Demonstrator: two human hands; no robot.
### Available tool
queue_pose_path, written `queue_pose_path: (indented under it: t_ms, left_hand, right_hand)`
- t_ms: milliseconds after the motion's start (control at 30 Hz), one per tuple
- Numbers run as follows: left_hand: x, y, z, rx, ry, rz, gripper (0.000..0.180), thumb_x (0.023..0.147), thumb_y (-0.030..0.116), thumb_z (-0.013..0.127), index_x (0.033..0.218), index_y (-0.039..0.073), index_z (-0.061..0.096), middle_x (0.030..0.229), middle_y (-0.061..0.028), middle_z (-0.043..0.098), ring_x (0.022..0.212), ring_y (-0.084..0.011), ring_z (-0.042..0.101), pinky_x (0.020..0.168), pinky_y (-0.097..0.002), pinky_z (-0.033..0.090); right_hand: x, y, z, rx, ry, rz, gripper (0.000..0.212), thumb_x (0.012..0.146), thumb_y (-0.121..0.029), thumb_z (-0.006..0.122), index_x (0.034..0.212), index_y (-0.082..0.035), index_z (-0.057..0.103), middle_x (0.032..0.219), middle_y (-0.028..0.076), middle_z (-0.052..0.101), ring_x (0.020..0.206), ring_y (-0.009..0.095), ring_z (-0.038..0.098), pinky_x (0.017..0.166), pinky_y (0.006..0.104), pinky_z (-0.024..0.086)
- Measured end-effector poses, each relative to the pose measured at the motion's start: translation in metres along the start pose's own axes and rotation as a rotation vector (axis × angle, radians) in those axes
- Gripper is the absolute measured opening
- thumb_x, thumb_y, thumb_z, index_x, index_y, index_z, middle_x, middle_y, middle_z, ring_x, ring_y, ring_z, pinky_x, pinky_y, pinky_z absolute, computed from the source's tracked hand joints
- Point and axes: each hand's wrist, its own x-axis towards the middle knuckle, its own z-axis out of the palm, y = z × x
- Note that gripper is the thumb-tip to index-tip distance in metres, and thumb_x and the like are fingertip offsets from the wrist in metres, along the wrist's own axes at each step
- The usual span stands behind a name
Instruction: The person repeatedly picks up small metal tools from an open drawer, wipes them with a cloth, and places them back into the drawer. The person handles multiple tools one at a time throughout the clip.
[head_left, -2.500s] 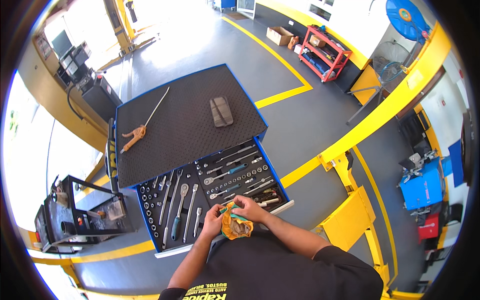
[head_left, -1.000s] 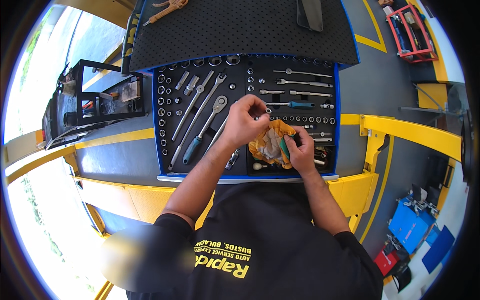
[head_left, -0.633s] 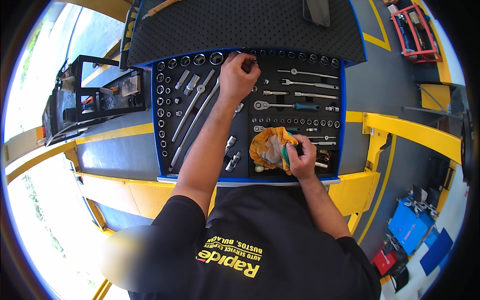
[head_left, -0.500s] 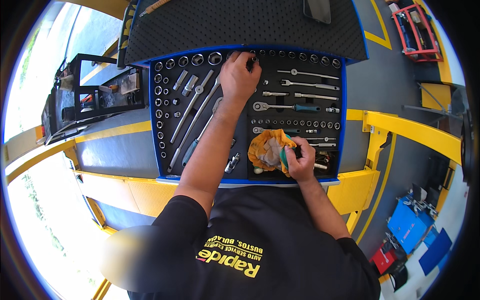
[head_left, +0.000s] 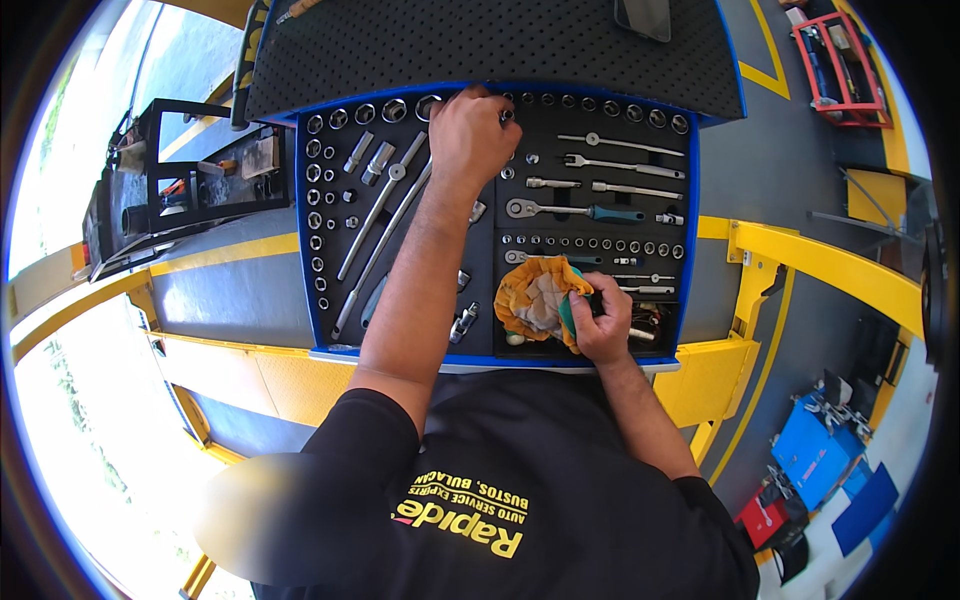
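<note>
My left hand [head_left: 466,140] reaches to the far edge of an open blue tool drawer [head_left: 309,345]. Its fingers are curled around a small socket [head_left: 507,115], mostly hidden by the hand, by the far row of sockets. Near the drawer's front right, my right hand [head_left: 603,320] grips a bunched orange, grey and green rag [head_left: 535,300]. The rag hangs over the front compartment and part of a small ratchet [head_left: 518,257]. Just beyond it lies a larger ratchet with a teal handle [head_left: 575,211]. Long bars [head_left: 385,235] lie left of and partly under my left forearm.
A black ribbed mat [head_left: 480,45] covers the cabinet top, with a phone [head_left: 643,18] on it. Yellow lift arms [head_left: 820,270] flank the cabinet. At left stands a black metal frame [head_left: 205,190]; a red cart [head_left: 840,65] stands far right, blue tool chests [head_left: 818,440] nearer.
My left hand has shifted slightly farther away and to the left, fingers still curled. My right hand keeps its hold on the rag almost unmoved. The view has tilted slightly.
</note>
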Motion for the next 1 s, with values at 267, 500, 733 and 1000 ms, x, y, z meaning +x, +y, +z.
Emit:
queue_pose_path:
  t_ms: [267,500,733,1000]
  left_hand:
    - [-0.005,0.001,0.008,-0.119,0.006,-0.117,0.020,0.075,0.020,0.076,0.092,0.010,0.079,0.106,-0.0122,0.070,0.104,-0.0305,0.065,0.093,-0.0454,0.049]
    - [-0.007,0.006,0.014,-0.064,0.097,-0.105,0.025,0.075,0.021,0.079,0.094,0.005,0.076,0.101,-0.0131,0.068,0.099,-0.0321,0.066,0.087,-0.0438,0.053]
    - [-0.024,0.014,0.017,-0.073,0.162,-0.167,0.046,0.072,0.027,0.084,0.109,0.004,0.069,0.108,-0.0141,0.062,0.097,-0.0323,0.064,0.088,-0.0449,0.051]
    - [-0.035,0.008,0.029,-0.079,0.300,-0.079,0.035,0.075,0.026,0.082,0.100,0.006,0.069,0.103,-0.0130,0.060,0.100,-0.0340,0.061,0.088,-0.0464,0.049]
  right_hand:
    - [-0.003,0.003,-0.001,-0.013,-0.004,0.019,0.015,0.089,-0.002,0.067,0.103,0.004,0.063,0.086,0.010,0.069,0.076,0.016,0.066,0.071,0.0284,0.052]
    - [-0.003,0.000,0.002,0.001,0.019,0.081,0.017,0.086,-0.005,0.069,0.101,0.002,0.065,0.086,0.014,0.069,0.075,0.026,0.070,0.069,0.0332,0.053]
    - [-0.003,0.004,0.000,-0.010,-0.012,0.036,0.018,0.089,-0.003,0.067,0.105,0.005,0.063,0.089,0.011,0.069,0.080,0.016,0.066,0.074,0.0285,0.051]
    - [-0.005,0.005,0.000,-0.025,-0.016,0.050,0.018,0.089,-0.003,0.066,0.106,0.005,0.063,0.089,0.010,0.069,0.080,0.016,0.066,0.074,0.0283,0.051]
